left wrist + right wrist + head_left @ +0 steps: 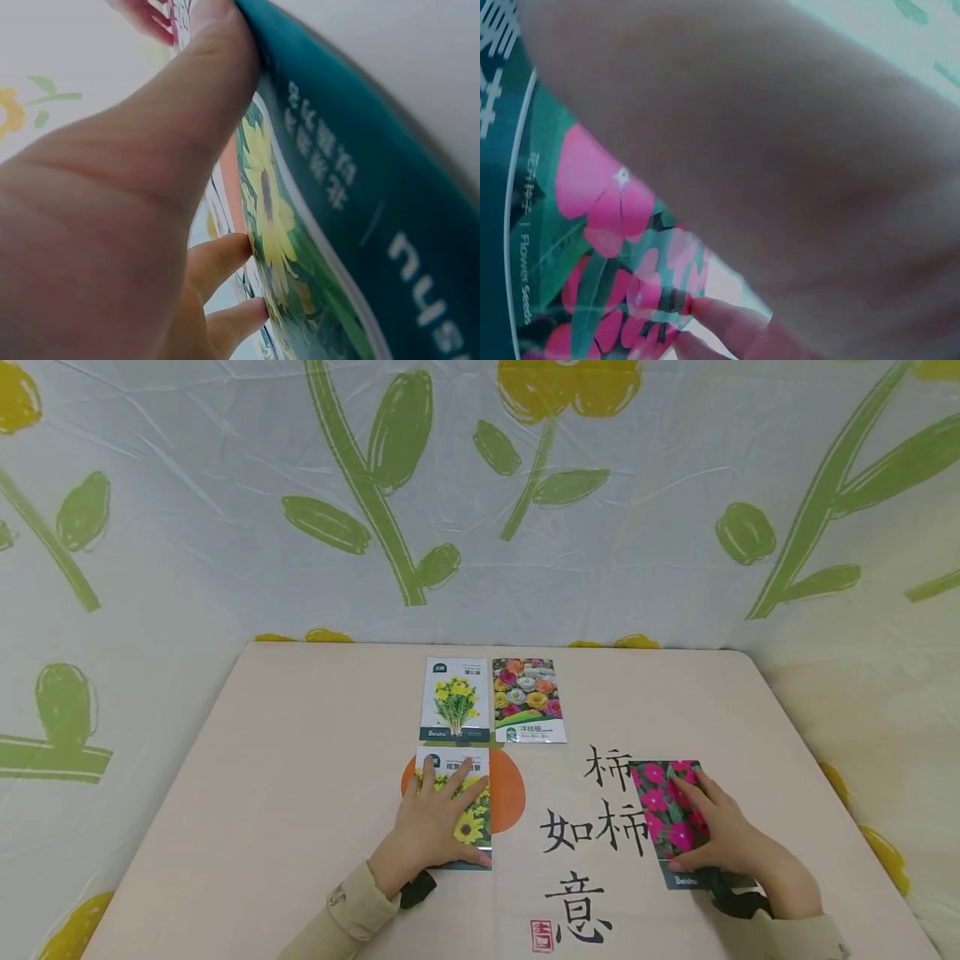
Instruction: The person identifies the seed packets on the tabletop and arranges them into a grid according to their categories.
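Observation:
Fingers spread, my left hand (431, 822) rests on a seed packet with yellow flowers (471, 827); its thumb lies near the packet's lower right corner. In the left wrist view, the thumb and two fingertips touch the packet's printed face (270, 202). My right hand (731, 839) lies over a seed packet with pink flowers (656, 802), which sits slightly askew. Its fingertips touch the glossy front in the right wrist view, and the forehand hides much of the packet there.
Behind the left hand lie a white seed packet with a yellow bouquet (455, 700) and a packet with mixed-colour blooms (528, 697). The pale tablecloth (300, 760) bears an orange fruit print (510, 789) and black brush characters (577, 906). A flower-patterned cloth (600, 560) hangs behind the table.

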The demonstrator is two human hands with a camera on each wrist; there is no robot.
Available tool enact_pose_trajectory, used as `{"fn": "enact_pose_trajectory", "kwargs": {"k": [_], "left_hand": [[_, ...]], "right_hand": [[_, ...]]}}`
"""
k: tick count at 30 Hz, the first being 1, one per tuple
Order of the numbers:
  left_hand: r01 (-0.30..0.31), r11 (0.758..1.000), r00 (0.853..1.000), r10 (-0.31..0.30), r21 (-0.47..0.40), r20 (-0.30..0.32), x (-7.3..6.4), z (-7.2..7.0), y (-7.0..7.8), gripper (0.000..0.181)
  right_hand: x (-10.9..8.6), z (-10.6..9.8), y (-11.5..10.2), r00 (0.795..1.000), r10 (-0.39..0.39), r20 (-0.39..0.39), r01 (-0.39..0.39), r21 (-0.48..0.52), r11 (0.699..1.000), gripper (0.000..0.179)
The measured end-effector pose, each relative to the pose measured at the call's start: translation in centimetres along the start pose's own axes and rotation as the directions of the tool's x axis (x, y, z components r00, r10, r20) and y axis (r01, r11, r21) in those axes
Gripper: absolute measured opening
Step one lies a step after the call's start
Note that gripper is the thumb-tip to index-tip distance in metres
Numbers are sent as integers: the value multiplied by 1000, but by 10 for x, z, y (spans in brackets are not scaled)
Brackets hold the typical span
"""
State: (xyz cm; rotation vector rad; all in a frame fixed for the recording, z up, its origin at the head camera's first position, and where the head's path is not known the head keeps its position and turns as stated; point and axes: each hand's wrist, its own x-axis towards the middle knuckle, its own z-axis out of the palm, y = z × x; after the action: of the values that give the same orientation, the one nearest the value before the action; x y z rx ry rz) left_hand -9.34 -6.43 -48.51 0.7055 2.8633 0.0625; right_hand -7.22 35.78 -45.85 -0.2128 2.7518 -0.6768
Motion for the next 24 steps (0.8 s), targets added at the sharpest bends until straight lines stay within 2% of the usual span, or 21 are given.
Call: {"fn": "enact_pose_trajectory", "kwargs": {"k": [5, 10, 13, 24], "left_hand": [[-37, 997, 999, 38, -64, 6, 0, -2, -5, 113], [-67, 982, 998, 70, -177, 7, -1, -2, -12, 116], [-76, 975, 997, 79, -211, 2, -2, 0, -15, 118], [-16, 965, 999, 3, -263, -51, -5, 10, -18, 136]], "right_hand": [[2, 2, 0, 1000, 13, 13, -13, 5, 1000, 123], [3, 6, 3, 1000, 23, 10, -23, 7, 1000, 126], [4, 7, 4, 1000, 22, 9, -23, 8, 1000, 126], [5, 12, -2, 999, 32, 5, -32, -7, 999, 126]]}}
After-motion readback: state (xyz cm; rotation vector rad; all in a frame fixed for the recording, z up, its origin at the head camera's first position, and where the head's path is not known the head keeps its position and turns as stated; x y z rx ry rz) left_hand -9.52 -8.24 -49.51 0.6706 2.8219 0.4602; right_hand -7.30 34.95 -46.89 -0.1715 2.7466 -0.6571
